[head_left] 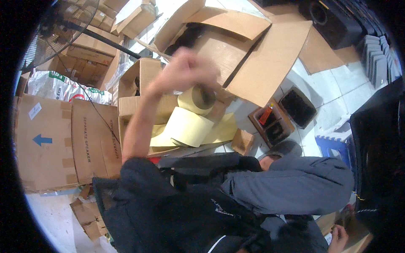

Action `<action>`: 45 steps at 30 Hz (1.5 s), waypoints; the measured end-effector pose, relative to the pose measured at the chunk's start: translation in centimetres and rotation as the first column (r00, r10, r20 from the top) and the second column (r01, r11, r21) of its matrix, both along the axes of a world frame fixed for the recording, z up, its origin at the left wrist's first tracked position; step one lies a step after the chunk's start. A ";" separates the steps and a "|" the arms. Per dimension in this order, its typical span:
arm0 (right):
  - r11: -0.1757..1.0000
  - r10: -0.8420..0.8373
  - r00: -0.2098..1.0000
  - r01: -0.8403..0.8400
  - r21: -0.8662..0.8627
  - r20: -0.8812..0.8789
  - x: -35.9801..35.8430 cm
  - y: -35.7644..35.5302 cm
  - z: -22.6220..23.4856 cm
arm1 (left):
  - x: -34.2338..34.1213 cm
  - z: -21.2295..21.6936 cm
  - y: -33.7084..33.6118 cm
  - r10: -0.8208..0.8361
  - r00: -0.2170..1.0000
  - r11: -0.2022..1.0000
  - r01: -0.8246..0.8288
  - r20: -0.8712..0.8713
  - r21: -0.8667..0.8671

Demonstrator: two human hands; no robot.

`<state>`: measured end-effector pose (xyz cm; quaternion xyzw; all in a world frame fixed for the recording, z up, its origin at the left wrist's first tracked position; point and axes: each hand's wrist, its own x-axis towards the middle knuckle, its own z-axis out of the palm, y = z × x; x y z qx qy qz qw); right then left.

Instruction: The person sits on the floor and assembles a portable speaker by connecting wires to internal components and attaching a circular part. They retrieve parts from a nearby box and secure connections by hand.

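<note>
My left arm reaches out over a roll of pale yellow sheet material point(198, 101), which lies on its side with its open core showing. At its end my left hand point(190, 71), blurred by motion, is curled closed just above the roll; whether it holds anything is hidden. Below, a loose curved yellow sheet point(190, 126) spreads over a cardboard box's edge. Behind the hand stands a large open cardboard box point(223, 48) with raised flaps and something dark inside. Low at the right edge, my right hand point(338, 239) shows only partly, its fingers bent near a beige piece.
On the tiled floor sit a brown tray point(272, 122) with an orange-red tube point(265, 114) and a dark tray point(298, 107). Cardboard cartons point(46, 147) stack at left beneath a fan point(63, 29). Grey panels point(373, 61) and a black case point(375, 147) stand at right.
</note>
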<state>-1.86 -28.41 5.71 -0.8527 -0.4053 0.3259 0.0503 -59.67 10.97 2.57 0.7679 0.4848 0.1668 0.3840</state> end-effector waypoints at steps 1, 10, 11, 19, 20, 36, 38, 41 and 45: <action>1.000 -0.004 1.000 0.004 -0.007 -0.015 0.0 0.2 -0.1 | -0.4 1.7 3.6 -0.025 0.998 0.987 0.015 0.056 0.163; 0.969 -0.154 0.986 0.162 -0.188 0.059 -0.8 0.3 0.7 | -12.6 -9.3 29.5 0.132 0.459 0.991 -0.033 -0.878 0.131; 0.969 -0.143 0.989 0.149 -0.199 0.043 -0.6 0.2 0.7 | -13.5 -11.0 29.8 0.093 0.347 0.992 -0.117 -0.933 0.056; 0.937 -0.156 0.987 0.162 -0.309 0.046 4.7 -4.3 -1.8 | -14.6 -15.5 30.1 -0.098 0.399 0.965 -0.184 -0.911 -0.185; 0.997 -0.075 0.988 0.079 -0.025 0.138 5.1 -4.7 -3.9 | -15.0 -16.2 30.1 -0.053 0.389 0.968 -0.206 -0.920 -0.142; 0.881 -0.466 0.870 0.472 -0.001 -0.161 4.9 -7.6 -4.3 | -18.7 -21.5 27.5 0.193 0.468 0.966 0.063 -0.862 0.251; 0.916 -0.397 0.914 0.400 0.022 -0.086 4.5 -7.3 -4.1 | -18.0 -20.6 26.7 0.220 0.460 0.959 0.058 -0.860 0.276; 0.929 -0.369 0.922 0.367 -0.044 -0.117 4.4 -6.6 -3.7 | -17.1 -19.4 25.5 0.223 0.511 0.960 0.032 -0.830 0.277; 0.923 -0.381 0.915 0.369 -0.109 -0.135 5.3 -6.7 -3.5 | -16.0 -18.7 24.5 0.196 0.513 0.940 0.144 -0.836 0.308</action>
